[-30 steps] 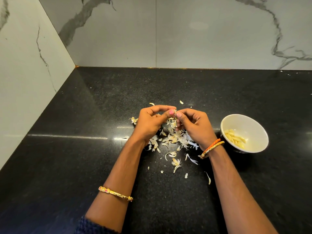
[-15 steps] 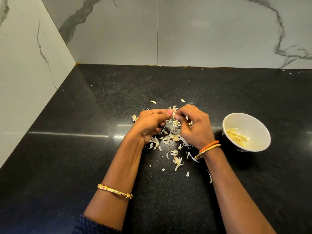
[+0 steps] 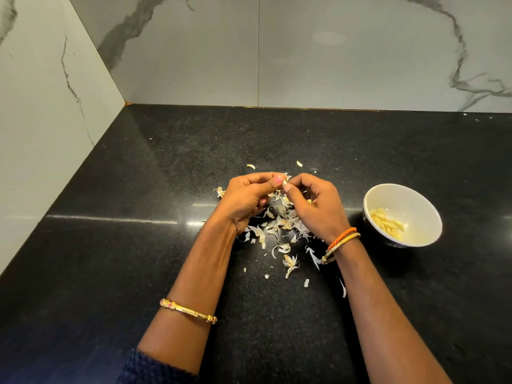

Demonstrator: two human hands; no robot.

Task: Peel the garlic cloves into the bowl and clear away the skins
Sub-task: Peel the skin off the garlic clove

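My left hand (image 3: 248, 199) and my right hand (image 3: 315, 207) meet at the fingertips above the black counter (image 3: 138, 245), both pinching a small garlic clove (image 3: 285, 182) that is mostly hidden by the fingers. Below and between the hands lies a loose pile of pale garlic skins (image 3: 282, 231), with stray flakes scattered around it. To the right stands a white bowl (image 3: 421, 195) holding several peeled cloves (image 3: 389, 223).
Marble-patterned walls (image 3: 249, 51) close the counter at the back and on the left, meeting in a corner. A few stray skin flakes (image 3: 250, 166) lie beyond the hands. Bracelets sit on both wrists.
Both hands have shifted slightly while keeping their pinch on the clove; the right hand's fingers have lifted and spread a little. The bowl and the pile of skins have not moved.
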